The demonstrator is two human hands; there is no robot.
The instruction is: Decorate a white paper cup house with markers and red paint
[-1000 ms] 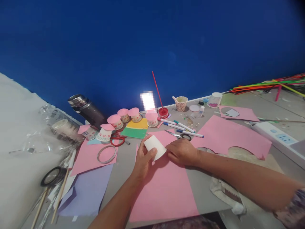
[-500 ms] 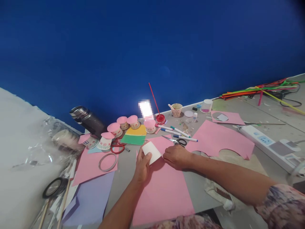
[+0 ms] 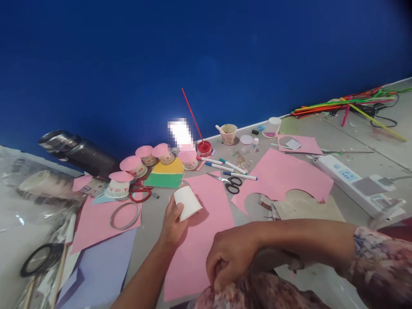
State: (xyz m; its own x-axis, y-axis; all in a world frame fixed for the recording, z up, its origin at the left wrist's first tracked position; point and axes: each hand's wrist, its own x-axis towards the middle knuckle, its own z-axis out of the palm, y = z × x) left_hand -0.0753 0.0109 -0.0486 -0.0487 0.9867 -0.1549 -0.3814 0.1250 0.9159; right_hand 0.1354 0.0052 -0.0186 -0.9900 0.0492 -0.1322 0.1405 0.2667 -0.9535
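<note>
A plain white paper cup (image 3: 187, 203) is in my left hand (image 3: 172, 223), fingers and thumb closed round its side. It is held tilted over a large sheet of pink paper (image 3: 189, 266). My right hand (image 3: 233, 255) is apart from the cup, above the near part of the sheet and against my patterned clothing. Its fingers are curled and pressed together; whatever they hold, if anything, is hidden. Just beyond the sheet lie black-handled scissors (image 3: 232, 184) and several marker pens (image 3: 240, 176).
Decorated cups with pink paper discs (image 3: 117, 186) stand at the back left, near a dark thermos (image 3: 83, 154), red-handled scissors (image 3: 140, 196) and a tape ring (image 3: 125, 216). Cut pink paper (image 3: 286, 174) and a power strip (image 3: 347, 176) lie right. A red stick rises from a round red base (image 3: 204, 148).
My right hand has moved away from the cup, back toward my body. My left hand still holds the cup. The whole view has shifted, so things appear further left and higher.
</note>
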